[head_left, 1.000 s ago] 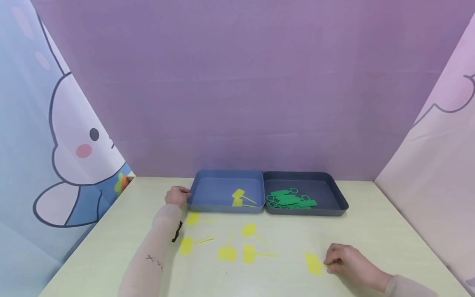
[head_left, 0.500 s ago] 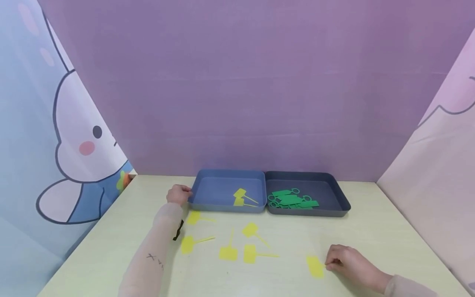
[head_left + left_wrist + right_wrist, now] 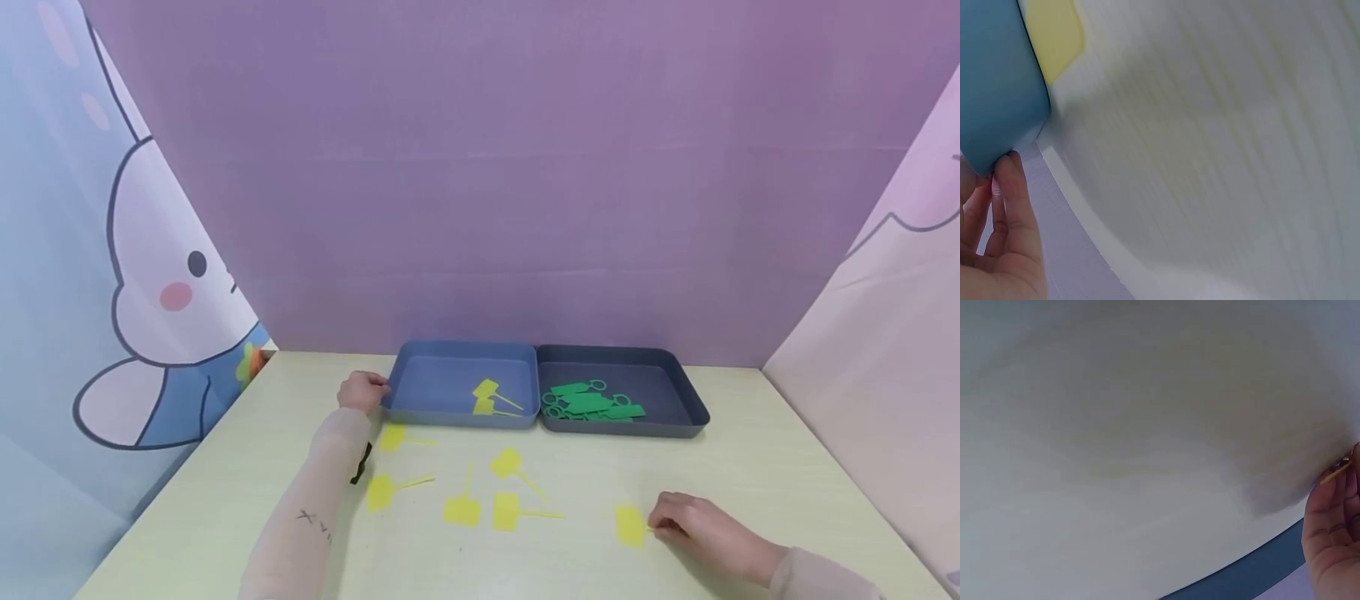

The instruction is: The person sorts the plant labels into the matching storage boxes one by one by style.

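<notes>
My left hand [image 3: 363, 392] grips the left rim of the blue tray [image 3: 450, 419]; in the left wrist view, thumb and fingers pinch its corner [image 3: 1004, 134]. Two yellow plant labels [image 3: 486, 389] lie inside that tray. At the right front, my right hand [image 3: 708, 533] pinches the thin stem of another yellow plant label [image 3: 630, 526], whose flat head points left. In the right wrist view only a sliver of this label [image 3: 1335, 473] shows between the fingers. Several more yellow labels [image 3: 462, 510] are spread on the table in front of the trays.
A dark grey tray [image 3: 675, 400] stands against the blue tray's right side, with several green ring-ended tags [image 3: 588, 403] piled in its left part. Behind both trays rises a purple cloth backdrop [image 3: 480, 208]. Printed cloths [image 3: 172, 250] flank the pale table [image 3: 525, 567].
The right hand has shifted slightly left and away from me, and the pinched label has moved with it. The left hand stays at the blue tray. The camera view shifted a little.
</notes>
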`<control>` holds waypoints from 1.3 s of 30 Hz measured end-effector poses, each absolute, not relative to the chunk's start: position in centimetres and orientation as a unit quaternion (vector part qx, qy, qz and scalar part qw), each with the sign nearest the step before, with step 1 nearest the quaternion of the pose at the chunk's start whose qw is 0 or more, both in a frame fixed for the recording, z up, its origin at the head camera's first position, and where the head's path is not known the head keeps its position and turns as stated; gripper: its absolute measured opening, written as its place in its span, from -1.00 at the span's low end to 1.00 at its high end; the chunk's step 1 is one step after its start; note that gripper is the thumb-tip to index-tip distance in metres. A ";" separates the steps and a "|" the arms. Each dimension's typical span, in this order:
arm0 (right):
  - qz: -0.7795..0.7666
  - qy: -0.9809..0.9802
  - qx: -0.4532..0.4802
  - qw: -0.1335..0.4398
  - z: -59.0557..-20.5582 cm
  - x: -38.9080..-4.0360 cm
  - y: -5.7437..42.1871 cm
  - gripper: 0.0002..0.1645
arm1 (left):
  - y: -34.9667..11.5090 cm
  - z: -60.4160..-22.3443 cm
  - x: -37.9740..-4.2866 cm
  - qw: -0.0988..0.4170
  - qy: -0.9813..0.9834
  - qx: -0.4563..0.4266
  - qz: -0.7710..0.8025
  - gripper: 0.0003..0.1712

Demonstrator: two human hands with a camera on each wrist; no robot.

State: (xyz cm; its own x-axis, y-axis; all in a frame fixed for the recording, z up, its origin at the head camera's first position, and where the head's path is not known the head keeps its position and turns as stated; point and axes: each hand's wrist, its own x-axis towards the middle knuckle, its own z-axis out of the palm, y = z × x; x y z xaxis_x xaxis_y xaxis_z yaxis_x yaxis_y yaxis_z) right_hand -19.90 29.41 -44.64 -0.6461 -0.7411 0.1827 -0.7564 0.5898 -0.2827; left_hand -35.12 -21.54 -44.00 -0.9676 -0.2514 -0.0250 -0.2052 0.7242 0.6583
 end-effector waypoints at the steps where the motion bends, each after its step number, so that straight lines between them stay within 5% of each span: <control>1: 0.168 -0.890 0.422 0.025 -44.5 -19.9 29.3 -0.87 | -21.5 -44.0 -35.1 0.033 -0.928 0.122 -0.349 -0.67; 15: 0.156 -0.883 0.436 0.075 -43.6 -21.3 27.9 -0.67 | -22.0 -44.2 -35.4 0.037 -0.928 0.120 -0.351 -0.68; 39: 0.170 -0.902 0.397 0.018 -41.5 -24.2 24.2 -0.87 | -21.2 -43.9 -34.9 0.037 -0.928 0.127 -0.348 -0.67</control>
